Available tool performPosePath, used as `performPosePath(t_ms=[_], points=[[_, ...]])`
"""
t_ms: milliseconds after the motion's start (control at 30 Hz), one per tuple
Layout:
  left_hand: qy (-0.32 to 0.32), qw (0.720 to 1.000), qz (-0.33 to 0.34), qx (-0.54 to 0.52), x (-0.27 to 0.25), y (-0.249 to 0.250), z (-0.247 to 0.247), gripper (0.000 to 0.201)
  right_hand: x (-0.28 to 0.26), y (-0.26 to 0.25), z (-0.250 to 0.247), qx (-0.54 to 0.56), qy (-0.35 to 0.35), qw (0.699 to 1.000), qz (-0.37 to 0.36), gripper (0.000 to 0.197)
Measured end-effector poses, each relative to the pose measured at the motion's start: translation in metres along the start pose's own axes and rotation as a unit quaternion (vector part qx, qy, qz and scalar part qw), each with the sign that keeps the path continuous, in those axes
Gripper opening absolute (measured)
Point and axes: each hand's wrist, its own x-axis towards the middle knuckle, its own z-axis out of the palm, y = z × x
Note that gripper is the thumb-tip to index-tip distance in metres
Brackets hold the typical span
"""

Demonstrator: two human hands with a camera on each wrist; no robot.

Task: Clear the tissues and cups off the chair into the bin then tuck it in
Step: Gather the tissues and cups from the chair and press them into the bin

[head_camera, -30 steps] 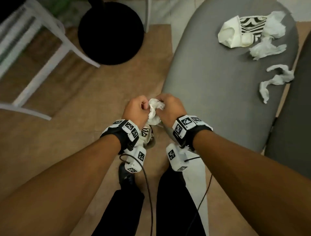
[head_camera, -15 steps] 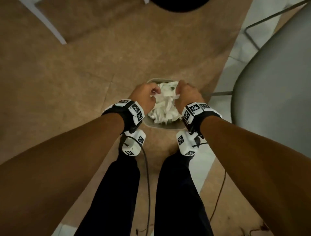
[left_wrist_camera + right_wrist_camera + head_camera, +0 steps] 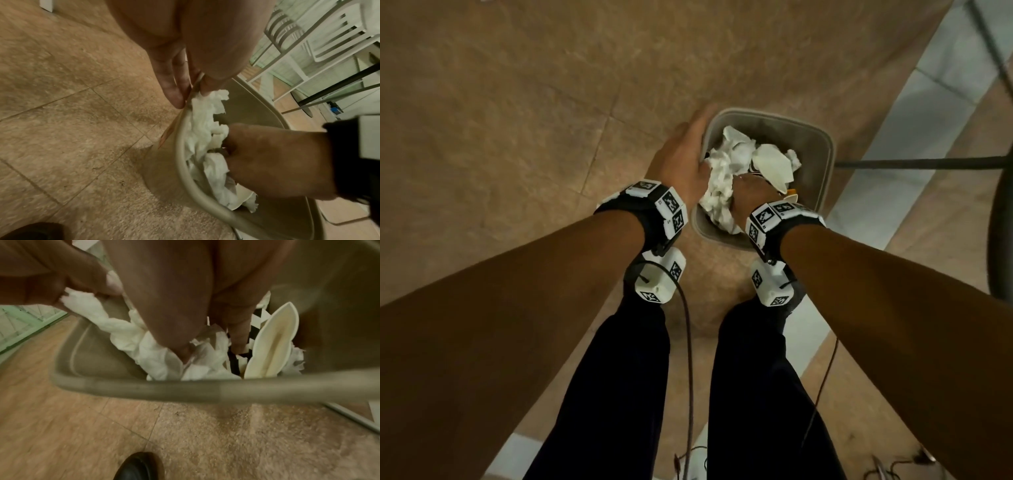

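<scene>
I see both hands at the grey bin [image 3: 822, 178], which stands on the brown tiled floor [image 3: 517, 102] between my feet and a chair leg [image 3: 928, 163]. My left hand [image 3: 681, 161] grips the bin's left rim, fingers outside the wall and thumb inside, with a strand of the tissues [image 3: 722, 185] under the thumb. My right hand [image 3: 751, 195] is down inside the bin, fingers extended and relaxed, pressing into the crumpled white tissues; it clasps nothing that I can make out. Beside its fingers lies a flattened cream paper cup [image 3: 273, 344] with a black-and-white pattern, wedged against the bin's far wall. A black shoe [image 3: 139, 467] shows below the rim.
</scene>
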Motion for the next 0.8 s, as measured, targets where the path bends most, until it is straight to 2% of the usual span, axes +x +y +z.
performPosePath(t_ms=[100,167,400,533,700,800], points=[[0.003,0.999,-0.033,0.007,0.001,-0.001,0.002,0.058,0.004,0.004,-0.003,-0.015,0.004,1.0,-0.006,0.02],[0.002,0.998,-0.056,0.018,-0.001,-0.002,0.001,0.05,0.002,0.008,-0.007,0.002,0.008,1.0,0.001,0.024],[0.005,0.995,-0.101,0.017,-0.002,-0.003,-0.002,0.054,-0.021,0.005,-0.032,-0.033,0.016,0.999,0.026,0.042],[-0.006,0.993,-0.119,0.014,-0.005,-0.001,-0.003,0.054,-0.035,0.007,-0.035,-0.015,0.043,0.998,0.037,0.043],[-0.046,0.988,-0.128,0.069,-0.02,0.017,-0.017,0.054,-0.064,0.012,-0.054,0.055,0.003,0.996,0.064,0.078],[-0.066,0.98,-0.112,0.15,-0.022,0.047,-0.035,0.05,-0.086,0.015,-0.077,0.11,0.007,0.991,0.072,0.078]])
